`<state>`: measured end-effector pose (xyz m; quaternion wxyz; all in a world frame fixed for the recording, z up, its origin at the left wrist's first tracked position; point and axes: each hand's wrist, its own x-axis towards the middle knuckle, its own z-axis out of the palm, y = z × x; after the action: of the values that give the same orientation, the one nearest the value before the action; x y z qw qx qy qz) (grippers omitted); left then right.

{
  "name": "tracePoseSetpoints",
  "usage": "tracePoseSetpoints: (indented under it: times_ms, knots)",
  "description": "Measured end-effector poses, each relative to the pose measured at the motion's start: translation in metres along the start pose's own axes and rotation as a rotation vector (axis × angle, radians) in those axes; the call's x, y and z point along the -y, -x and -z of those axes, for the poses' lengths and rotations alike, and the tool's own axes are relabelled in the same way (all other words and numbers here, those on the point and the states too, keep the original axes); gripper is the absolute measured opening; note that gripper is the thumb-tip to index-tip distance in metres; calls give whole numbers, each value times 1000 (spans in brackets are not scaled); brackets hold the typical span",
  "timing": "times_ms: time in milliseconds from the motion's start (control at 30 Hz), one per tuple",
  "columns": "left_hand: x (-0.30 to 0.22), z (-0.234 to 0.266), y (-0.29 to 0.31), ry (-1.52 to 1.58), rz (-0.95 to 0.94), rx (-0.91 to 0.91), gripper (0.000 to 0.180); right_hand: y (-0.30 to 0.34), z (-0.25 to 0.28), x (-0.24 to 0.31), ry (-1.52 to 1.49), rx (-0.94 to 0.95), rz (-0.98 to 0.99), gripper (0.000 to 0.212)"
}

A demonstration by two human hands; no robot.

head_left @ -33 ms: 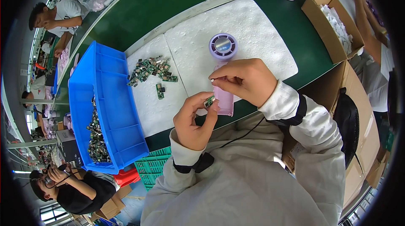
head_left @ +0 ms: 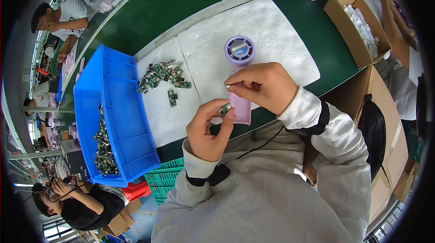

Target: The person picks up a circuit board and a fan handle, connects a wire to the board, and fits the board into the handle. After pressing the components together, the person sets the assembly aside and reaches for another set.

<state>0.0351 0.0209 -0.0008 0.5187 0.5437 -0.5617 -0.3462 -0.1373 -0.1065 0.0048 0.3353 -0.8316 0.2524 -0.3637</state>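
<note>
Between the thumb and fingers of my left hand [head_left: 209, 129] is a small green circuit board [head_left: 224, 109]. My right hand [head_left: 267, 88], up and to the right of it, pinches a tiny white piece [head_left: 228, 86]; its kind is too small to make out. Just beyond and partly under my right hand lies a handheld fan with a round purple head [head_left: 239, 50] and a pink handle shell [head_left: 243, 110]. My fingers cover part of that shell. A heap of green circuit boards [head_left: 164, 74] sits to the left, and one board [head_left: 172, 98] lies apart from it.
White foam sheets [head_left: 217, 25] cover the green table [head_left: 337, 73]. At left a tilted blue bin [head_left: 129, 120] holds many boards [head_left: 104, 148]. A cardboard box [head_left: 340, 21] with white pieces stands at far right. Other people are at left and far right.
</note>
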Motion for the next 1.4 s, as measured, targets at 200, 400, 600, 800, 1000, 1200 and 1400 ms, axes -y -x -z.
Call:
tracePoseSetpoints:
  times_ms: [200,400,600,800,1000,1200,1400]
  knots:
    - [-8,-3,-6,330,65,-205,25,-7,19,8,-53,192,-115,50]
    - [-22,4,-27,-411,-138,-66,23,-3,15,2,-73,178,-68,54]
    - [-18,-2,-44,-708,-183,-54,20,-3,21,5,-107,114,-54,51]
    - [-22,-3,-42,-821,-184,-11,14,-12,26,5,335,-324,195,50]
    - [-36,3,-46,-964,-192,52,13,-5,26,-7,98,-97,34,54]
    - [-44,13,-47,-1101,-367,104,16,-1,26,8,160,-88,-125,56]
    - [-43,13,-49,-1140,-406,115,17,-1,20,6,219,-121,-104,58]
